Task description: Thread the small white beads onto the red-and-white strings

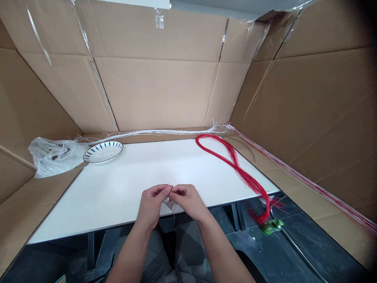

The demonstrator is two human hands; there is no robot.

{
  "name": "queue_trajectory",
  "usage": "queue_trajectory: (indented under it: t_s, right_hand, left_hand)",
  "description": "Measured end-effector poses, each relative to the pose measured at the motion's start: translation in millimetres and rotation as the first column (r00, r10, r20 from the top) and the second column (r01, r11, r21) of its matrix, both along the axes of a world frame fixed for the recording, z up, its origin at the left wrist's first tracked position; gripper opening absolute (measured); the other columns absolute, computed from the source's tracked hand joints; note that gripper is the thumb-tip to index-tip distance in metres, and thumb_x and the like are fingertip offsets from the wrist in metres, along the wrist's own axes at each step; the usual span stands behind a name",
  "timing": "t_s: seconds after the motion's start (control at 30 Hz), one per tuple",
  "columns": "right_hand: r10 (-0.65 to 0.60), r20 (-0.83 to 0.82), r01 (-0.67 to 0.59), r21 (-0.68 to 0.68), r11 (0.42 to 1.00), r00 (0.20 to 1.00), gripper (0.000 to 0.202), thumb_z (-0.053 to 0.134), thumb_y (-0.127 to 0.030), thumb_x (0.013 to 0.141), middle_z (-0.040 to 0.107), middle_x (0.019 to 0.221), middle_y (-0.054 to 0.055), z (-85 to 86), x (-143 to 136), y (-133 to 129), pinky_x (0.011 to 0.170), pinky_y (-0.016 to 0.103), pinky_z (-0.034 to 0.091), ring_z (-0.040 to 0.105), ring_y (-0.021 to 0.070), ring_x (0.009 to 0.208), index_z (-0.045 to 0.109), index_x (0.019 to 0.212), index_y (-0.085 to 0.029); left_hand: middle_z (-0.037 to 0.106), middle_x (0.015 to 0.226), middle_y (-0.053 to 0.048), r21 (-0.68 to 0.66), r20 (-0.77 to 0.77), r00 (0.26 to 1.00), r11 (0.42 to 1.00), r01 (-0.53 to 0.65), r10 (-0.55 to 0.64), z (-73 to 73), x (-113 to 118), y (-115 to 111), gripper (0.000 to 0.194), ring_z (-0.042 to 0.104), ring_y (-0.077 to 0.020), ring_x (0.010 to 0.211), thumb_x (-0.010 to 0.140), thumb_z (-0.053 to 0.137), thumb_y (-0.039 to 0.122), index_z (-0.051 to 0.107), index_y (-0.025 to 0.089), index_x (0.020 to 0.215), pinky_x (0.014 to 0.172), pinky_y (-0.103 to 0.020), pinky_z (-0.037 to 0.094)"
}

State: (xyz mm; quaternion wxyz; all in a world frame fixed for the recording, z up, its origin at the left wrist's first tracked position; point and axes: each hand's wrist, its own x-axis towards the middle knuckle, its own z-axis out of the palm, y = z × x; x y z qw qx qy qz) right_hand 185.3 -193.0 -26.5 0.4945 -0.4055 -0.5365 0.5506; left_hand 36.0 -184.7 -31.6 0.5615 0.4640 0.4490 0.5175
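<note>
Over the front edge of the white table, my left hand (150, 205) and my right hand (189, 201) meet with fingertips pinched together. Between them is a thin strand (172, 209); a short end pokes up above the fingertips and the rest hangs below. Its colour looks dark reddish, but it is too fine to tell its kind. Whatever else lies inside the pinch is hidden by the fingers. To the right, a looped bundle of red cords (216, 154) lies on the table, its frayed end drooping over the front edge.
A white plate with dark rim marks (103, 152) sits at the back left, beside a clear plastic bag (55, 155). White cords (153, 133) run along the back, and red and white cords (282, 160) along the right. Cardboard walls (165, 90) enclose the white table (118, 188).
</note>
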Motion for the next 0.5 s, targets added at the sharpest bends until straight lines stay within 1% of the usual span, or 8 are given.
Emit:
queue_trajectory:
  t_s: [0.1, 0.17, 0.23, 0.3, 0.37, 0.5]
  right_hand:
    - [-0.059, -0.046, 0.059, 0.002, 0.998, 0.997, 0.015, 0.074, -0.032, 0.081, 0.071, 0.074, 0.002, -1.2, 1, 2, 0.068, 0.027, 0.042, 0.057, 0.0138, 0.068, 0.076, 0.079, -0.017]
    - [-0.105, -0.084, 0.105, -0.001, 0.994, 0.991, 0.019, 0.075, -0.035, 0.081, 0.068, 0.072, 0.000, -1.2, 1, 3, 0.065, 0.026, 0.040, 0.054, 0.0125, 0.066, 0.074, 0.078, -0.017]
    - [-0.123, -0.118, 0.123, -0.009, 0.992, 0.985, 0.021, 0.077, -0.037, 0.080, 0.066, 0.071, 0.000, -0.6, 2, 4, 0.065, 0.026, 0.040, 0.053, 0.0122, 0.066, 0.072, 0.076, -0.017]
    - [-0.118, -0.151, 0.117, -0.019, 0.993, 0.981, 0.020, 0.079, -0.036, 0.077, 0.067, 0.074, 0.000, 0.1, 3, 4, 0.066, 0.026, 0.041, 0.055, 0.0128, 0.068, 0.073, 0.079, -0.018]
    - [-0.104, -0.175, 0.101, -0.027, 0.995, 0.979, 0.020, 0.080, -0.035, 0.075, 0.068, 0.076, 0.000, 0.7, 4, 3, 0.067, 0.027, 0.042, 0.056, 0.0132, 0.069, 0.073, 0.081, -0.018]
    - [-0.068, -0.181, 0.062, -0.041, 0.997, 0.981, 0.018, 0.080, -0.034, 0.075, 0.065, 0.071, -0.001, 1.6, 7, 3, 0.065, 0.026, 0.039, 0.051, 0.0116, 0.064, 0.072, 0.075, -0.017]
  left_hand:
    - [0.073, 0.099, -0.004, -0.008, 0.023, 1.000, 1.000, 0.011, -0.011, 2.2, -1, 1, 0.014, 0.070, -0.0186, 0.093, 0.093, 0.070, 0.027, 0.069, 0.013, 0.095, 0.089, -0.041, 0.058]
    - [0.072, 0.094, -0.003, -0.015, 0.028, 0.999, 0.999, 0.046, -0.045, 4.6, -2, 0, 0.014, 0.069, -0.0170, 0.087, 0.093, 0.070, 0.026, 0.069, 0.013, 0.093, 0.084, -0.038, 0.059]
    - [0.070, 0.087, -0.001, -0.022, 0.026, 0.995, 0.995, 0.098, -0.098, 7.6, -4, -1, 0.012, 0.067, -0.0148, 0.079, 0.093, 0.070, 0.024, 0.068, 0.012, 0.090, 0.079, -0.035, 0.059]
    - [0.069, 0.084, 0.000, -0.027, 0.022, 0.988, 0.988, 0.155, -0.155, 10.7, -5, -2, 0.012, 0.066, -0.0137, 0.075, 0.092, 0.071, 0.022, 0.068, 0.012, 0.086, 0.076, -0.033, 0.058]
    - [0.070, 0.089, -0.001, -0.028, 0.021, 0.981, 0.980, 0.196, -0.195, 13.1, -6, -4, 0.010, 0.066, -0.0137, 0.078, 0.091, 0.072, 0.019, 0.068, 0.012, 0.085, 0.077, -0.033, 0.058]
    - [0.070, 0.096, -0.002, -0.020, 0.012, 0.976, 0.976, 0.217, -0.216, 14.7, -5, -4, 0.008, 0.066, -0.0137, 0.080, 0.089, 0.072, 0.017, 0.068, 0.012, 0.085, 0.078, -0.033, 0.058]
